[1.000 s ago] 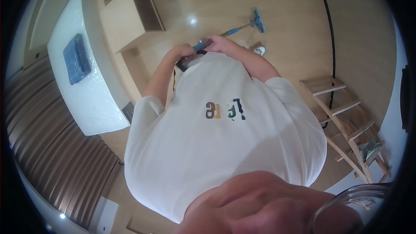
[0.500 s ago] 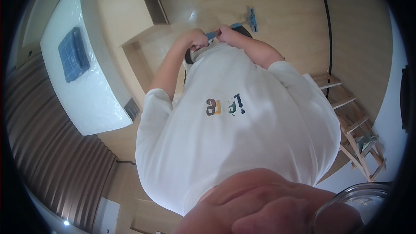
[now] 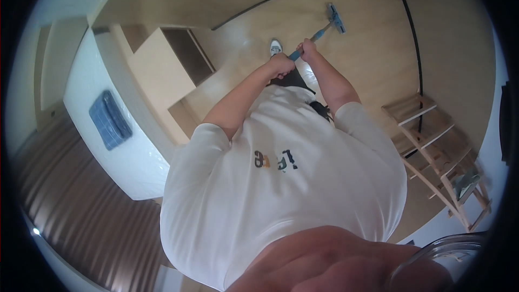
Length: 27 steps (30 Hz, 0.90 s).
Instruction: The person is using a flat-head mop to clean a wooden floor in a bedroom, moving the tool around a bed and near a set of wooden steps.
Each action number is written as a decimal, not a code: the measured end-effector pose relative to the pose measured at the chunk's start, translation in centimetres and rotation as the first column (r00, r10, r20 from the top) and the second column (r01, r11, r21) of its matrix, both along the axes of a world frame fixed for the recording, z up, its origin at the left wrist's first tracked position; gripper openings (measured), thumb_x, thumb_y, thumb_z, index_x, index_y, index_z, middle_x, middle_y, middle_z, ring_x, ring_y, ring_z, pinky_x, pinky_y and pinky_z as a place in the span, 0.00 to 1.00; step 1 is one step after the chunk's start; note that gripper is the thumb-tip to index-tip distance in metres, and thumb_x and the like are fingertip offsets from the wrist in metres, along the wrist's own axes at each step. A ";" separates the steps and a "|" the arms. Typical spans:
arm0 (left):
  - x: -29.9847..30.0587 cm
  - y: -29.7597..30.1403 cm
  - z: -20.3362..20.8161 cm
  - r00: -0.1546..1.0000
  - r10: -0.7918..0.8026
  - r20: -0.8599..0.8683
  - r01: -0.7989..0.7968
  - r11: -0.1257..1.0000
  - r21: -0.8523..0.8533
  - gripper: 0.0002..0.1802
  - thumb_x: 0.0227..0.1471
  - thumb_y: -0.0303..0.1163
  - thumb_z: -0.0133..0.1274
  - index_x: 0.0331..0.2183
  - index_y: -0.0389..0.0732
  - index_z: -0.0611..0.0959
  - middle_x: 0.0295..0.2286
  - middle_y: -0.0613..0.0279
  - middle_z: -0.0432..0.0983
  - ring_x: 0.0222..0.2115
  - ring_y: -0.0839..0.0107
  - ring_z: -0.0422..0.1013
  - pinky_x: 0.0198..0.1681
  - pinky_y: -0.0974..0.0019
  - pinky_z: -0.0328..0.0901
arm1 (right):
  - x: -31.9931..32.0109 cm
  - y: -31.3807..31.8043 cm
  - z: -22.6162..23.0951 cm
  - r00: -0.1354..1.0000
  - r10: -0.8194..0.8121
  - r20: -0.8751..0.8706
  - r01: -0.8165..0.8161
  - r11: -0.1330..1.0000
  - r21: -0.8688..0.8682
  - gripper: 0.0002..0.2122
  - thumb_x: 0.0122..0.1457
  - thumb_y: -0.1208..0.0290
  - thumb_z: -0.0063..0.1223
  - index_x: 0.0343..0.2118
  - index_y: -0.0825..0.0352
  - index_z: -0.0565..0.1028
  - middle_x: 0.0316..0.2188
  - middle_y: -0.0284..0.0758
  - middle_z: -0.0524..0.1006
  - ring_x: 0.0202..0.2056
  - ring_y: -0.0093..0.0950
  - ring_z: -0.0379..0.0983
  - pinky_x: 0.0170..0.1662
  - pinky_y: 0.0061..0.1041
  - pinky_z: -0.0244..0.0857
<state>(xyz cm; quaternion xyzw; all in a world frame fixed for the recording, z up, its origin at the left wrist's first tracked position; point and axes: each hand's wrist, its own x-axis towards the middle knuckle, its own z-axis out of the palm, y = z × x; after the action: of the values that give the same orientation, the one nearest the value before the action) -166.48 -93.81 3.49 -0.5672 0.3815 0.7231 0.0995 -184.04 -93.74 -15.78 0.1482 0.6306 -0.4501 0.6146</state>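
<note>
I hold the blue handle of a flat mop (image 3: 321, 34) in both hands. My left hand (image 3: 282, 65) is closed round the handle nearer my body. My right hand (image 3: 307, 50) grips it further along, towards the mop head. The narrow blue-grey mop head (image 3: 335, 19) rests on the light wood-coloured floor (image 3: 373, 48), ahead and to the right of my hands. One of my shoes (image 3: 275, 46) shows just beyond my left hand.
To the left stand a wooden cabinet (image 3: 157, 67) with an open compartment and a plastic-wrapped mattress (image 3: 116, 176) bearing a folded blue item (image 3: 111, 120). Brown curtains (image 3: 70, 200) hang beyond. A wooden rack (image 3: 432, 135) stands at right. A black strip (image 3: 413, 32) borders the floor.
Both hands and the mop have moved away from my body, and the mop head has shifted further out and to the right. My shoe has come into view.
</note>
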 end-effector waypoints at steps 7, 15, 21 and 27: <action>10.7 -0.2 -2.4 0.995 0.102 0.015 -0.102 0.995 0.010 0.08 0.43 0.29 0.55 0.21 0.35 0.76 0.14 0.62 0.67 0.10 0.72 0.62 0.11 0.66 0.54 | 8.8 -3.6 -1.3 0.945 0.326 -0.009 -0.324 0.941 0.095 0.05 0.57 0.71 0.41 0.28 0.65 0.68 0.19 0.37 0.67 0.19 0.30 0.66 0.20 0.31 0.63; 31.6 20.7 -2.1 0.904 0.406 0.137 -0.400 0.914 -0.073 0.11 0.43 0.29 0.51 0.30 0.33 0.80 0.15 0.65 0.68 0.11 0.75 0.63 0.12 0.66 0.56 | 32.8 10.9 -1.5 0.666 0.739 0.104 -0.743 0.644 0.185 0.07 0.59 0.72 0.41 0.34 0.66 0.72 0.27 0.37 0.76 0.28 0.32 0.75 0.29 0.36 0.72; 50.5 44.4 -3.9 0.868 0.437 0.236 -0.409 0.899 -0.159 0.22 0.47 0.39 0.56 0.42 0.35 0.80 0.31 0.49 0.80 0.31 0.62 0.76 0.37 0.61 0.68 | 50.7 31.3 -6.4 -0.268 0.630 -0.729 -0.689 -0.654 -0.312 0.07 0.54 0.68 0.54 0.32 0.63 0.77 0.26 0.39 0.78 0.28 0.33 0.77 0.31 0.36 0.71; 60.8 54.5 9.7 0.738 0.169 0.654 -0.035 0.976 -0.214 0.15 0.39 0.36 0.58 0.31 0.38 0.84 0.18 0.54 0.76 0.21 0.62 0.75 0.26 0.58 0.67 | 64.8 46.0 -2.1 -0.098 0.575 -0.812 -0.477 -0.743 -0.469 0.12 0.51 0.56 0.62 0.31 0.60 0.81 0.22 0.39 0.79 0.26 0.37 0.76 0.28 0.36 0.68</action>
<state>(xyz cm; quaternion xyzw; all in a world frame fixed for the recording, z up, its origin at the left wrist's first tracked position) -105.64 -39.35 13.16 -0.8152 0.3548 0.4371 0.1358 -119.22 -47.70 -17.89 -0.7444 0.0511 -0.0584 0.6632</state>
